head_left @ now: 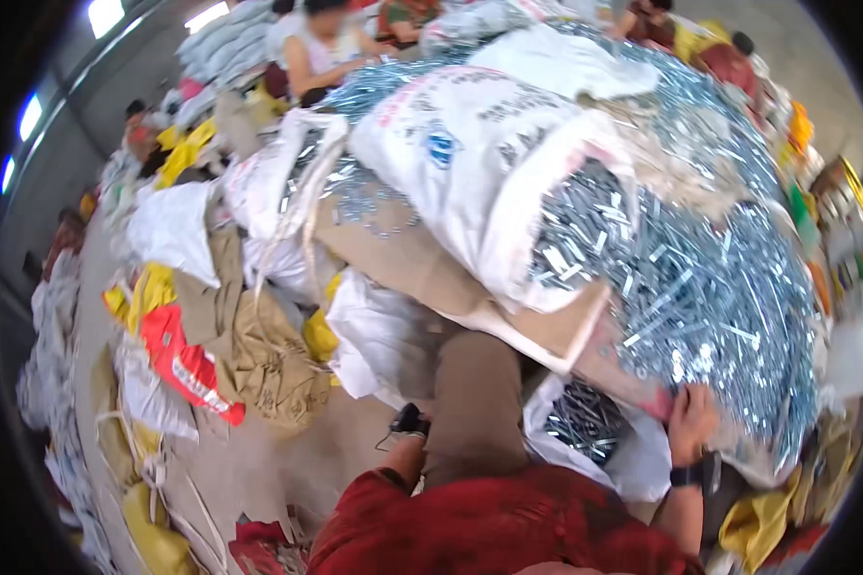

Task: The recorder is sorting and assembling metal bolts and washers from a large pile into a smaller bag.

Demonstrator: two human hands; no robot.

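At the near edge of the work surface my right hand [692, 422] is closed, its fingers curled in beside a heap of shiny metal pieces [705, 297]. Whatever it may hold is too small or hidden to make out. My left hand is down beside my left knee, mostly out of sight; only the forearm [408, 458] and a small black device [408, 420] near the wrist show. Between my right hand and my knee, an open white bag [640, 460] hangs or stands below the edge, with dark, long metal pieces [583, 422] in it.
A large white printed sack [451, 153] lies on its side, its mouth spilling metal pieces. Brown cardboard [403, 254] lies under it. Sacks, a red bag [184, 359] and brown cloth [278, 359] cover the floor at left. Several people sit around the far side.
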